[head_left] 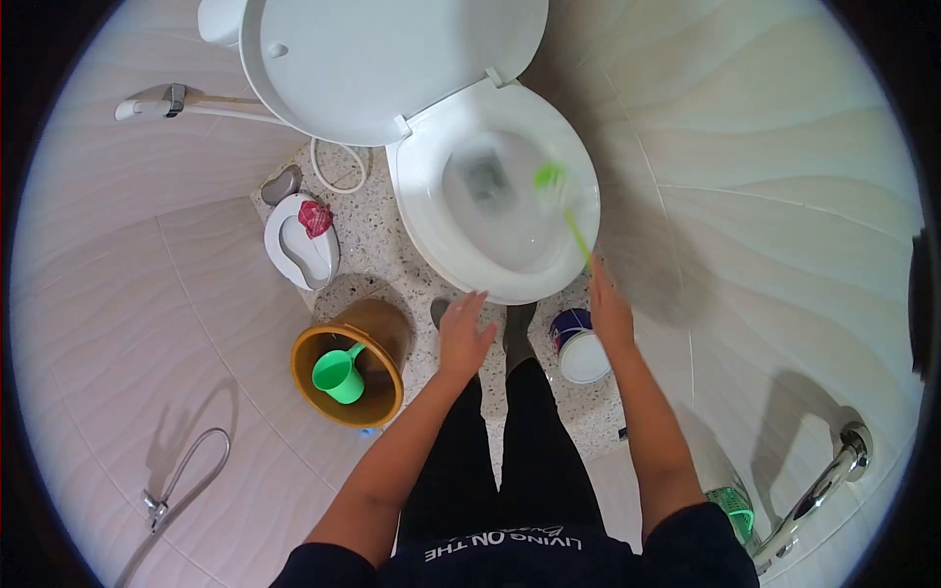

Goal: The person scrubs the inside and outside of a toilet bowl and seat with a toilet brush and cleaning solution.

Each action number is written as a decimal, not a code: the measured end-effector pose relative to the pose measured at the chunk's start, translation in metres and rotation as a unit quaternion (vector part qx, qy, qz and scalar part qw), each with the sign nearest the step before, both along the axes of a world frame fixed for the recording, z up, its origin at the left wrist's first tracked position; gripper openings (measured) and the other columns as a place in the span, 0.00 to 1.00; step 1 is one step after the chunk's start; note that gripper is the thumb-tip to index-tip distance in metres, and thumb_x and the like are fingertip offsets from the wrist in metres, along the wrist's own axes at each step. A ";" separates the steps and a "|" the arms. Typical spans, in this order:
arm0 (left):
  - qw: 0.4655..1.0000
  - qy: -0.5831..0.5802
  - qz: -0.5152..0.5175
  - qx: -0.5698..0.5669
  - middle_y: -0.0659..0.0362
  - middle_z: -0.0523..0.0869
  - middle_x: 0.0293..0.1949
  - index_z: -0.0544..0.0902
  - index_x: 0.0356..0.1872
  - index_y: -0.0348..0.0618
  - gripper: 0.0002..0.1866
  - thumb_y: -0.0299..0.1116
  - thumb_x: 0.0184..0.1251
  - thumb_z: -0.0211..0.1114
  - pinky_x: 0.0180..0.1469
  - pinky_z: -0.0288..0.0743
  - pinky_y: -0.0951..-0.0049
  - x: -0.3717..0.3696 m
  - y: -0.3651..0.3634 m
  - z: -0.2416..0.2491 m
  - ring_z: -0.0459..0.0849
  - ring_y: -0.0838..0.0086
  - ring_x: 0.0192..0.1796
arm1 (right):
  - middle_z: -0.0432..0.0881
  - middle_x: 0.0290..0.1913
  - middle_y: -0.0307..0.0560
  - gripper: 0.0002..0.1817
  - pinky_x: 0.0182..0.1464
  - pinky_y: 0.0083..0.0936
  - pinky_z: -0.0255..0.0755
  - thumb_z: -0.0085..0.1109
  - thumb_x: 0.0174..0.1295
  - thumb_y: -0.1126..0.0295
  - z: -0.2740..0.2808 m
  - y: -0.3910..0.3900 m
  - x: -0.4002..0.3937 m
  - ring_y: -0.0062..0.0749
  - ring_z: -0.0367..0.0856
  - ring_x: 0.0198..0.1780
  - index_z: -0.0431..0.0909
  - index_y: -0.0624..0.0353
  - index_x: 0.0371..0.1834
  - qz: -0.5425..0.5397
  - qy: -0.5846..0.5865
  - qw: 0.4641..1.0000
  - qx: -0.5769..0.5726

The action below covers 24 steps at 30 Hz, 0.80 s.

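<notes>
My right hand (610, 306) is closed around the handle of a green toilet brush (576, 233), just off the right front rim of the toilet. The brush's blurred head is inside the white toilet bowl (510, 220), near its right inner wall. In front of the bowl, my left hand (465, 333) holds nothing, its fingers apart and the tips near the front rim. The seat is down on the bowl, and the lid (392, 59) is raised. Cloudy water shows at the bottom of the bowl.
At left stands a brown bucket (392, 338) with a green dipper (338, 375) in it. Beyond it lies a white bedpan (276, 257) with a red cloth (315, 219). A white-lidded tub (583, 358) stands right of my feet. A grab bar (818, 490) is on the right wall.
</notes>
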State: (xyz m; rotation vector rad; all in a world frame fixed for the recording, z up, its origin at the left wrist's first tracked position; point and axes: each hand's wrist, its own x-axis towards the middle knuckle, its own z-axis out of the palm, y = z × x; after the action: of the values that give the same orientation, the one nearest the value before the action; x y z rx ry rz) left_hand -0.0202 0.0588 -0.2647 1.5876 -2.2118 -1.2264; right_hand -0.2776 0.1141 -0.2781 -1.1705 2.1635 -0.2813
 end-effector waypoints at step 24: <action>0.949 -0.043 -0.312 -0.025 0.51 0.76 0.51 0.68 0.57 0.44 0.36 0.38 0.41 0.69 0.67 0.50 0.50 -0.068 -0.063 0.065 0.73 0.58 0.56 | 0.74 0.54 0.46 0.23 0.41 0.16 0.66 0.39 0.70 0.67 0.060 0.129 0.043 0.20 0.70 0.37 0.58 0.55 0.69 -0.299 -0.174 0.936 -0.065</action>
State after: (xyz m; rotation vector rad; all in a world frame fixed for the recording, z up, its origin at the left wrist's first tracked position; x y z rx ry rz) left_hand -0.0882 -0.0043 -0.1995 0.9501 -2.8984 -1.2232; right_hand -0.2346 0.2429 -0.2180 -0.4421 2.1434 -0.8380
